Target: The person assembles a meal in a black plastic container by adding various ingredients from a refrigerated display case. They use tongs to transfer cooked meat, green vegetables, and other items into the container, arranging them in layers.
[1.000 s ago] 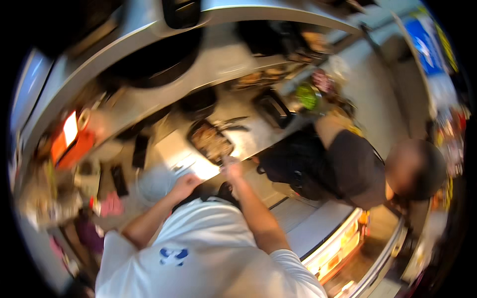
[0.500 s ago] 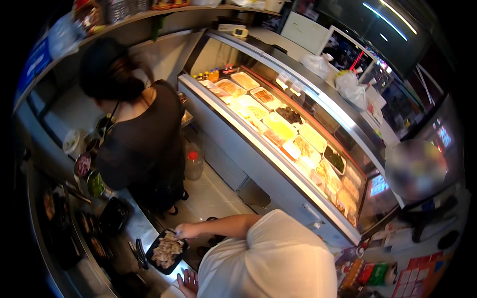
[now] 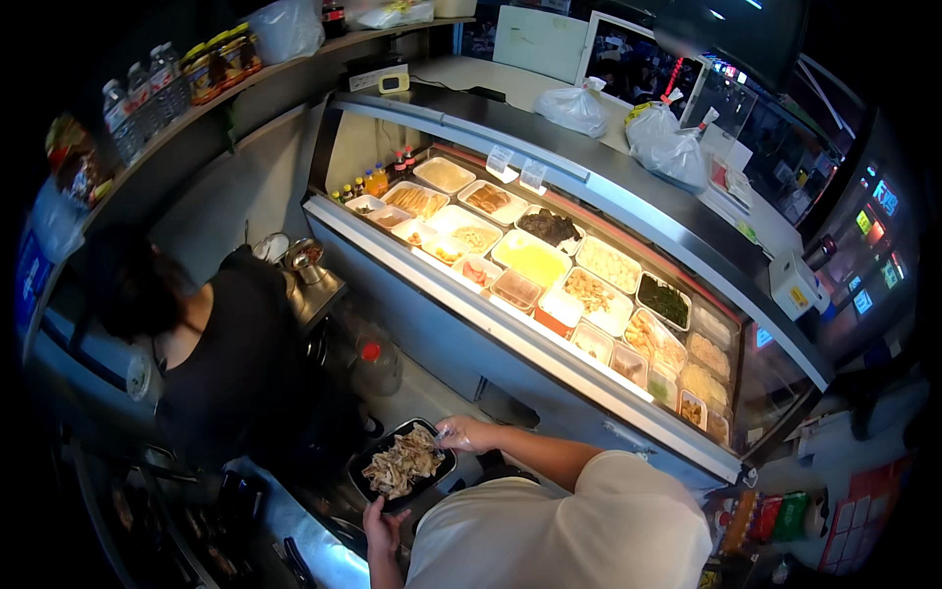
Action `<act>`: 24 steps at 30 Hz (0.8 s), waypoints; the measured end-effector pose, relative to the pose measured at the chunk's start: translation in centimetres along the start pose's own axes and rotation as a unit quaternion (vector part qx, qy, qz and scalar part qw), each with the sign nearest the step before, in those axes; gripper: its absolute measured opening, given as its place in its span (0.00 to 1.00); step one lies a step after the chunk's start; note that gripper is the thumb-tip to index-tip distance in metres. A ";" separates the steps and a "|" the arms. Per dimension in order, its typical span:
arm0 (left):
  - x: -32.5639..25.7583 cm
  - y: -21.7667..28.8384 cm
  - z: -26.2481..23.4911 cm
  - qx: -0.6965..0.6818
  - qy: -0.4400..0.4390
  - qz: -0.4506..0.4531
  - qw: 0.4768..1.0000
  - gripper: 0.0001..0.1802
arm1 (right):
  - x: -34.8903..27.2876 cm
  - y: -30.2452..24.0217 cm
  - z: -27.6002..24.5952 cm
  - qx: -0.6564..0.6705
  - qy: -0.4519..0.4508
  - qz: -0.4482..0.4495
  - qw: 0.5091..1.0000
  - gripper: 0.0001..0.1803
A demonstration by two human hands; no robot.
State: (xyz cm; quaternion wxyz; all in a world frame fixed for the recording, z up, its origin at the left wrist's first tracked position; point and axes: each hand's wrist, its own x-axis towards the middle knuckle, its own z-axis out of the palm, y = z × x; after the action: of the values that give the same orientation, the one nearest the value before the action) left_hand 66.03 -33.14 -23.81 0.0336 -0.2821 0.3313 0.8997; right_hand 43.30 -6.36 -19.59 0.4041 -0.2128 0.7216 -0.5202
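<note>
A black tray (image 3: 432,480) full of pale, chopped cooked meat (image 3: 403,461) is held in front of my white shirt, off the steel counter. My right hand (image 3: 469,435) grips its right rim, the fingers partly covered by what looks like a thin clear plastic glove. At the near left edge, my left hand (image 3: 383,530) holds the tray, with the thumb side at the rim; some of its fingers are hidden beneath.
Left of me, a co-worker in black (image 3: 235,363) stands close by. A lit glass display case (image 3: 471,292) with food trays runs along the front. The steel counter (image 3: 304,530) bears black tongs (image 3: 297,562). A red-capped clear jug (image 3: 375,371) stands on the floor.
The tray of meat has been lifted from the counter and moved right. My left hand has come from beside it onto its edge. The view has turned, and the co-worker leans further left.
</note>
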 end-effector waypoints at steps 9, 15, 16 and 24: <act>8.4 -5.2 12.7 -0.075 0.058 0.018 0.995 0.16 | -2.6 2.4 -18.6 -0.162 0.199 -0.141 0.956 0.23; 12.3 -3.9 20.6 0.004 0.041 0.027 0.999 0.14 | -6.0 2.4 -26.9 -0.435 0.485 -0.048 0.757 0.37; 13.0 -3.6 21.5 -0.006 0.029 0.027 0.999 0.14 | -6.4 2.8 -27.7 -0.445 0.496 -0.028 0.745 0.38; 20.6 -1.0 25.1 0.074 -0.057 -0.093 0.991 0.18 | -5.1 8.0 -27.8 -0.406 0.633 0.105 0.651 0.35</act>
State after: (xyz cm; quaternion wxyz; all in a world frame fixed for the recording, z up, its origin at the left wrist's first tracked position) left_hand 36.82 -19.52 -19.66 0.1567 -0.2568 0.3673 0.8801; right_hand 24.85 16.38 -21.44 -0.2253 0.1021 0.9590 -0.1380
